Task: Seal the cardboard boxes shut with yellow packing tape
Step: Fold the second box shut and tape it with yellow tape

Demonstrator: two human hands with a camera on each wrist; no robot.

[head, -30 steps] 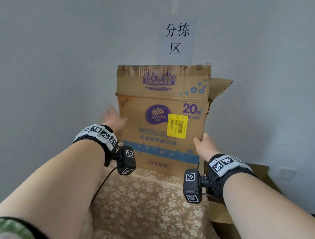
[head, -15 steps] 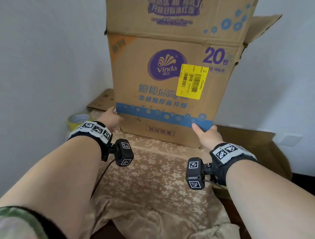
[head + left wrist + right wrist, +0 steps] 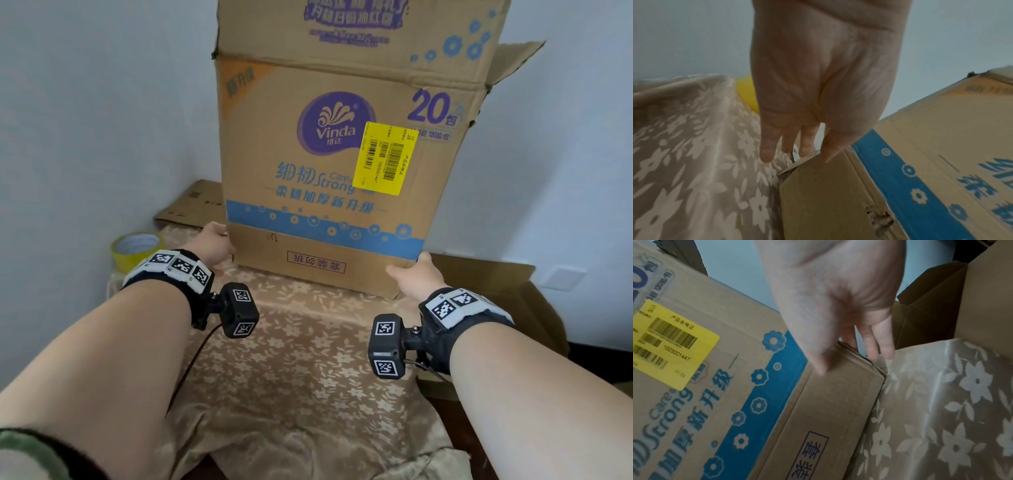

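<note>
A tall Vinda cardboard box (image 3: 325, 192) with a yellow barcode label stands on the cloth-covered table (image 3: 308, 359), its top flaps up. My left hand (image 3: 214, 243) is at its lower left corner. The left wrist view shows straight fingers (image 3: 766, 152) along the side wall and the thumb on the front edge of the box (image 3: 920, 162). My right hand (image 3: 416, 274) is at the lower right corner, thumb on the front of the box (image 3: 735, 386) and fingers (image 3: 885, 352) round the side. A yellow tape roll (image 3: 137, 250) lies at the table's left edge, untouched.
Flattened cardboard (image 3: 191, 205) leans behind the tape by the wall. Another open brown box (image 3: 513, 298) sits lower at the right, below a wall socket (image 3: 561, 277). The wall stands close behind and to the left.
Both hands have slid down from the middle of the box's sides to its bottom corners. The box now fills more of the head view, and the tape roll has come into sight.
</note>
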